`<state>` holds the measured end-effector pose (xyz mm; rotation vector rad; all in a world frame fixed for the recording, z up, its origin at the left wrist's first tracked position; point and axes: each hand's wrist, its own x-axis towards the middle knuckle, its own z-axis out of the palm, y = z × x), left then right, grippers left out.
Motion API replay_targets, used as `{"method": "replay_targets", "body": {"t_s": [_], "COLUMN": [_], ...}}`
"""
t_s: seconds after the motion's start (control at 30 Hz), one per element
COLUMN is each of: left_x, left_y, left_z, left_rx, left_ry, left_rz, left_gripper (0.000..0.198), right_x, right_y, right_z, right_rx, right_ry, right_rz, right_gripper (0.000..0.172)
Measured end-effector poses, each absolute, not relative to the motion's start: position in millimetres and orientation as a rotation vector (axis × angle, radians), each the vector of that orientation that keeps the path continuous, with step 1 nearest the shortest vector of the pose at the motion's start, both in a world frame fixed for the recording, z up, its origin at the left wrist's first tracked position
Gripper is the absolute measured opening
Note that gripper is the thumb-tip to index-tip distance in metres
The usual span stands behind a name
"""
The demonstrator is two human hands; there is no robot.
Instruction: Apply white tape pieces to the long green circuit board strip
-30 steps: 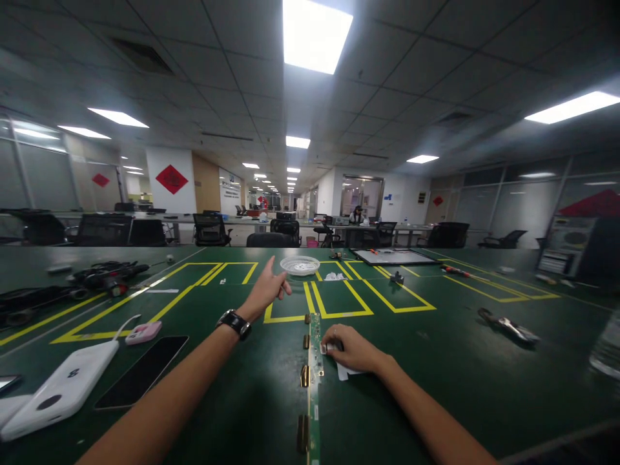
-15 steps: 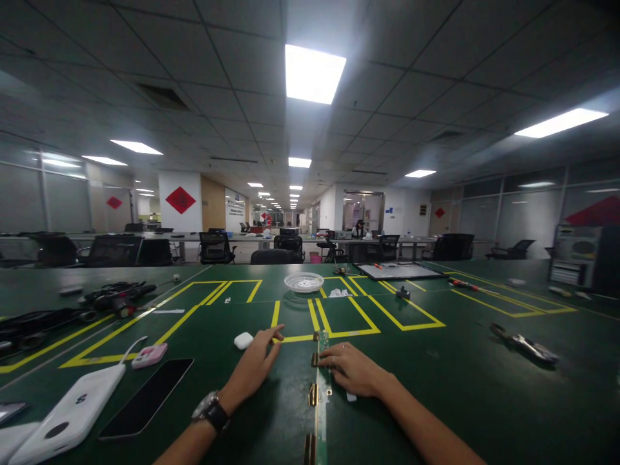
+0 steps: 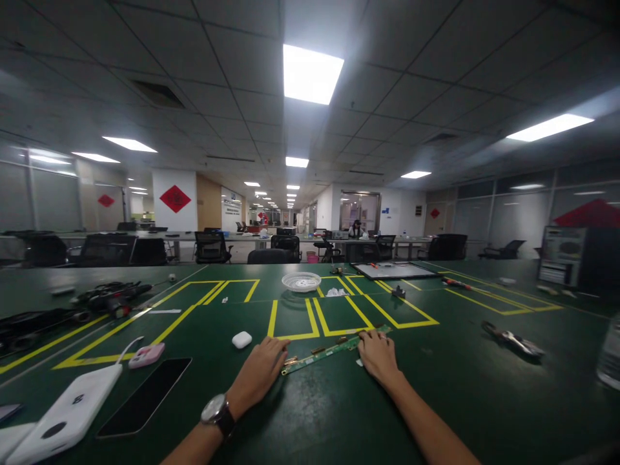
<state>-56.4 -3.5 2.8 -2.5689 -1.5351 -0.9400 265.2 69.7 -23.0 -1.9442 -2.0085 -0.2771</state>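
Observation:
A long narrow green circuit board strip [image 3: 334, 349] with brass tabs lies almost crosswise on the green table between my hands. My left hand [image 3: 259, 373], with a wristwatch on the wrist, is curled over the strip's left end and grips it. My right hand [image 3: 376, 353] is closed over the strip's right end. A small white scrap [image 3: 357, 363] lies on the mat beside my right hand. A small white earbud case [image 3: 241, 339] sits just left of my left hand.
To the left lie a black phone [image 3: 145, 395], a white power bank [image 3: 65, 416] and a pink device [image 3: 146, 354]. A white mesh dish [image 3: 301, 281] stands farther back, a metal tool [image 3: 511, 338] to the right, a plastic bottle [image 3: 610, 354] at the right edge, cables [image 3: 104, 297] at the left.
My left hand came back from near the white dish and an earbud case now lies on the mat. Both hands took the strip's ends and turned it from lengthwise to crosswise.

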Motion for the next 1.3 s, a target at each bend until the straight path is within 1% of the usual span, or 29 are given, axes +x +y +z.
{"method": "replay_targets", "body": {"t_s": [0.17,0.23,0.43,0.57,0.73,0.8,0.9,1.03,1.1,1.2,1.3], "left_x": [-50,-50,-50,-47,-43,-42,-42,-40,-38,-34,-31], "left_y": [-8,-8,-5,-5,-7,-7,-7,-8,-8,-10,-9], "left_z": [7,7,1,0,6,7,7,7,6,4,0], "left_rx": [-2.633,-2.639,-2.658,-2.665,-2.674,-2.67,-2.667,-2.681,-2.707,-2.778,-2.831], "left_ry": [-1.511,-1.511,-1.471,-1.43,-1.437,-1.43,-1.403,-1.383,-1.363,-1.315,-1.275], "left_rz": [-0.845,-0.845,-0.842,-0.843,-0.812,-0.799,-0.791,-0.783,-0.775,-0.745,-0.705], "left_gripper": [0.035,0.036,0.037,0.036,0.034,0.034,0.032,0.032,0.031,0.031,0.031], "right_x": [264,264,266,268,260,258,264,279,283,282,276], "right_y": [67,65,61,64,66,65,61,52,46,37,31], "right_z": [-21,-20,-9,-4,-1,2,9,14,14,14,16], "right_rx": [-2.008,-2.015,-1.947,-1.869,-1.876,-1.866,-1.912,-2.027,-1.95,-1.654,-1.318], "right_ry": [-2.047,-2.051,-1.964,-1.988,-2.143,-2.127,-2.029,-2.065,-2.181,-2.383,-2.506], "right_rz": [-0.027,0.014,-0.067,-0.177,-0.099,-0.121,-0.193,-0.129,-0.116,-0.103,0.048], "right_gripper": [0.058,0.061,0.049,0.045,0.045,0.044,0.04,0.032,0.028,0.024,0.022]}}
